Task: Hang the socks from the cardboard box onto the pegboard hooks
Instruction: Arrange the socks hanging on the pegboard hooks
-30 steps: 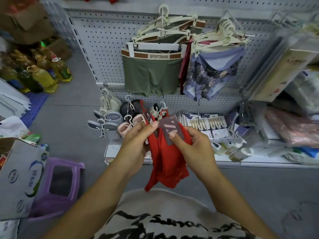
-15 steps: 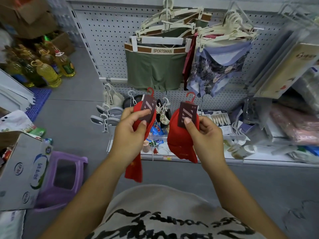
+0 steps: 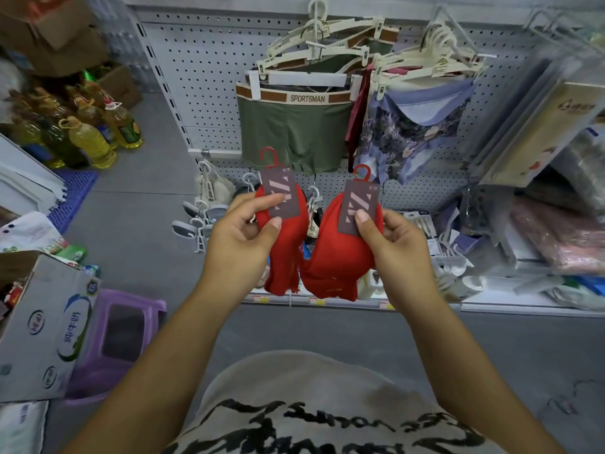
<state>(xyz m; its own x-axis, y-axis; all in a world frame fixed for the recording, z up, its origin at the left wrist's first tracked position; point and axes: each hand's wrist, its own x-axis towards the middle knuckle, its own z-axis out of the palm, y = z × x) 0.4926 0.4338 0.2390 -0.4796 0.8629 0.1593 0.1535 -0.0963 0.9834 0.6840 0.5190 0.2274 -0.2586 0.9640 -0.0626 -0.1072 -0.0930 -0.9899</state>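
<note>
The left hand (image 3: 242,234) pinched one red sock pair (image 3: 286,257) by its card and the right hand (image 3: 394,245) pinched a second pair (image 3: 339,260) likewise, both raised before the pegboard (image 3: 203,77), so each red hanger hook (image 3: 269,157) probably wanted offering upright, one at a time.

You have bare pegboard (image 3: 203,77) open left of the green boxers (image 3: 294,136), but straight ahead those boxers and the floral briefs (image 3: 409,132) hang low, small hanging goods (image 3: 203,217) crowd the board beneath, and packets (image 3: 540,126) block the right.
</note>
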